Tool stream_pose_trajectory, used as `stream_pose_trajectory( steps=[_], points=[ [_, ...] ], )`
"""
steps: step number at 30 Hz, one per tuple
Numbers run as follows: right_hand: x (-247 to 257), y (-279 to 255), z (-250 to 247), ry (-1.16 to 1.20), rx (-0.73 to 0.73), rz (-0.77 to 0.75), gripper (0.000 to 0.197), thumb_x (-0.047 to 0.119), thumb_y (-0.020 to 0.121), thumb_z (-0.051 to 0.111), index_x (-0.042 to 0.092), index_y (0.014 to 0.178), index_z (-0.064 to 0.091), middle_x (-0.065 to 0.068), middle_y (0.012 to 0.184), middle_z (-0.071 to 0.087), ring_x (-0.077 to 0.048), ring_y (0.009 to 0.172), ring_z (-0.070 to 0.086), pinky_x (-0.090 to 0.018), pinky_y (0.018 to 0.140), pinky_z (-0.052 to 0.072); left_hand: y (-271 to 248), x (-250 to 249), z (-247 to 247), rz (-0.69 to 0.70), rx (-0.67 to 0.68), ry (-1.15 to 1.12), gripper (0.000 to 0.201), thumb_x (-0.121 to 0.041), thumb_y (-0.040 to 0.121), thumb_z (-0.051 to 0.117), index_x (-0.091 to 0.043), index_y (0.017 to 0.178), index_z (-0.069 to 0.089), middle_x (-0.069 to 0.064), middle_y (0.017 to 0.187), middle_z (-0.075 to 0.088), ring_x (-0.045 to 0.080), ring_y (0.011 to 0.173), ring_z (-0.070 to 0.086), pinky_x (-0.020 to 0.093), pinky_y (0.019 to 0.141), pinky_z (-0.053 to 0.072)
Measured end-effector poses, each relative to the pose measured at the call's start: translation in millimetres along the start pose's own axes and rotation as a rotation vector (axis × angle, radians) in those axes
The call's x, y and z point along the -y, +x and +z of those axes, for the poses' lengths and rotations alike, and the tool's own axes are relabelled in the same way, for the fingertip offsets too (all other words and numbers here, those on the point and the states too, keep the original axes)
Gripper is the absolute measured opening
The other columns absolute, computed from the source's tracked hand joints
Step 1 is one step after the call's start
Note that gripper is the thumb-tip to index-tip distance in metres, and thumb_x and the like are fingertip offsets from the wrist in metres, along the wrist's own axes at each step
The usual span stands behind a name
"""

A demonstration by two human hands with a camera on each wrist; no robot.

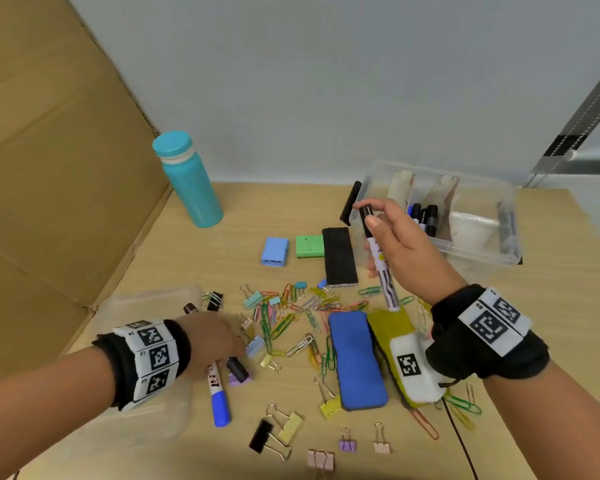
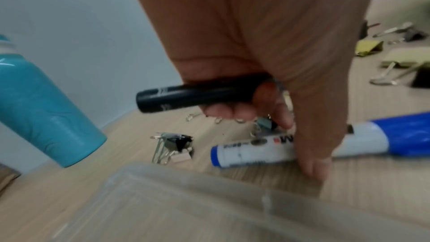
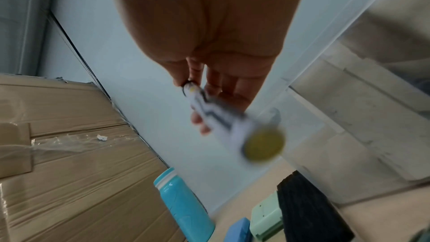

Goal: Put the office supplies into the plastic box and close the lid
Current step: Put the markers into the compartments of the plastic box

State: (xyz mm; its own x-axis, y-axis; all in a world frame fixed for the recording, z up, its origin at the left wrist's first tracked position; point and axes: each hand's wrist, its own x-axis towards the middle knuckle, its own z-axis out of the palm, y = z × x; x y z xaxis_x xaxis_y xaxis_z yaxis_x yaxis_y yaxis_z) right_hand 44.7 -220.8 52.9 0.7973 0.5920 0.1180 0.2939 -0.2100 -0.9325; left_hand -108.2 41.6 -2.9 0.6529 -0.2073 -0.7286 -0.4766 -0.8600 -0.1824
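Observation:
My right hand (image 1: pixel 368 216) pinches a white marker with a black cap (image 1: pixel 378 261), held upright and tilted just left of the clear plastic box (image 1: pixel 478 252). That marker is blurred in the right wrist view (image 3: pixel 230 122), with the box wall (image 3: pixel 360 98) beside it. Several markers (image 1: pixel 425 216) stand in the box. My left hand (image 1: pixel 219 341) is low over the table and grips a black marker (image 2: pixel 197 97). A blue-capped marker (image 1: pixel 219 396) lies under that hand, touching the thumb (image 2: pixel 314 161). The clear lid (image 1: pixel 146 306) lies under my left wrist.
A teal bottle (image 1: pixel 187 178) stands at the back left by a cardboard wall (image 1: pixel 49 168). Blue (image 1: pixel 357 358), yellow (image 1: pixel 395 341) and black (image 1: pixel 339 259) erasers, small blue (image 1: pixel 274 251) and green (image 1: pixel 309 245) boxes, and several paper clips (image 1: pixel 291 317) and binder clips (image 1: pixel 291 427) cover the table.

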Motion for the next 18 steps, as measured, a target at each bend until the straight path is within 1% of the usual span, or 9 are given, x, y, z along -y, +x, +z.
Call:
stream_pose_trajectory(
  steps=[2,3,5,7,9,10,13,15,18],
  points=[
    [-5,2,-4,-0.005,-0.074,0.010,0.025,0.029,0.103,0.035,0.031,0.125,0.047,0.007,0.076,0.052,-0.001,0.051,0.047,-0.015,0.047,0.042,-1,-2,0,0.057,-0.033,0.030,0.025,-0.014,0.087,0.051,-0.018,0.111,0.053,0.005,0.106,0.063,0.027,0.102,0.054,0.034,0.084,0.043],
    [-8,3,-5,0.006,-0.113,0.025,0.021,0.029,0.103,0.036,0.031,0.121,0.046,0.005,0.074,0.052,0.000,0.049,0.044,-0.015,0.046,0.037,-3,-3,-1,0.073,-0.038,0.038,0.024,-0.014,0.087,0.050,-0.018,0.110,0.053,0.007,0.105,0.063,0.028,0.101,0.055,0.034,0.082,0.043],
    [-14,5,-11,0.045,-0.194,0.088,0.008,0.029,0.102,0.036,0.032,0.106,0.041,-0.001,0.072,0.050,0.000,0.047,0.040,-0.020,0.048,0.032,-6,-5,-8,0.083,-0.038,0.007,0.024,-0.016,0.086,0.050,-0.020,0.109,0.054,0.007,0.104,0.063,0.028,0.098,0.056,0.032,0.080,0.043],
    [-16,7,-21,0.089,-0.265,0.183,0.014,0.024,0.099,0.035,0.035,0.092,0.034,-0.006,0.077,0.049,-0.002,0.047,0.038,-0.019,0.045,0.030,-11,-2,-21,0.074,-0.043,-0.076,0.027,-0.022,0.083,0.051,-0.023,0.110,0.056,0.004,0.104,0.061,0.026,0.097,0.057,0.030,0.079,0.042],
    [-14,8,-33,0.134,-0.315,0.260,0.020,0.018,0.096,0.032,0.035,0.087,0.031,-0.007,0.081,0.045,-0.007,0.049,0.035,-0.017,0.041,0.029,-17,3,-39,0.057,-0.078,-0.178,0.026,-0.030,0.080,0.053,-0.028,0.105,0.055,-0.002,0.097,0.058,0.022,0.093,0.056,0.028,0.077,0.042],
    [-12,8,-41,0.142,-0.338,0.283,0.021,0.015,0.095,0.031,0.034,0.086,0.030,-0.007,0.082,0.044,-0.009,0.050,0.033,-0.019,0.040,0.028,-20,6,-50,0.048,-0.117,-0.224,0.025,-0.034,0.078,0.054,-0.029,0.102,0.054,-0.005,0.093,0.055,0.018,0.089,0.055,0.027,0.076,0.043],
    [-7,11,-65,0.102,-0.363,0.311,0.021,0.010,0.093,0.034,0.030,0.089,0.033,-0.007,0.081,0.046,-0.013,0.053,0.037,-0.025,0.045,0.031,-23,19,-85,0.014,-0.295,-0.351,0.025,-0.040,0.077,0.057,-0.033,0.101,0.055,-0.009,0.093,0.060,0.012,0.083,0.056,0.028,0.072,0.046],
    [-4,14,-77,0.100,-0.353,0.339,0.016,0.007,0.095,0.040,0.022,0.102,0.038,-0.008,0.081,0.052,-0.014,0.053,0.045,-0.028,0.045,0.038,-19,27,-106,-0.017,-0.458,-0.419,0.022,-0.041,0.080,0.058,-0.033,0.101,0.057,-0.008,0.091,0.061,0.011,0.079,0.056,0.027,0.069,0.046],
    [-3,21,-85,0.121,-0.379,0.374,0.023,0.010,0.098,0.044,0.016,0.120,0.041,-0.012,0.095,0.059,-0.014,0.054,0.052,-0.025,0.044,0.043,-3,31,-129,-0.031,-0.690,-0.555,0.019,-0.041,0.083,0.059,-0.029,0.099,0.057,-0.007,0.084,0.062,0.012,0.075,0.056,0.030,0.067,0.048]
  ],
)
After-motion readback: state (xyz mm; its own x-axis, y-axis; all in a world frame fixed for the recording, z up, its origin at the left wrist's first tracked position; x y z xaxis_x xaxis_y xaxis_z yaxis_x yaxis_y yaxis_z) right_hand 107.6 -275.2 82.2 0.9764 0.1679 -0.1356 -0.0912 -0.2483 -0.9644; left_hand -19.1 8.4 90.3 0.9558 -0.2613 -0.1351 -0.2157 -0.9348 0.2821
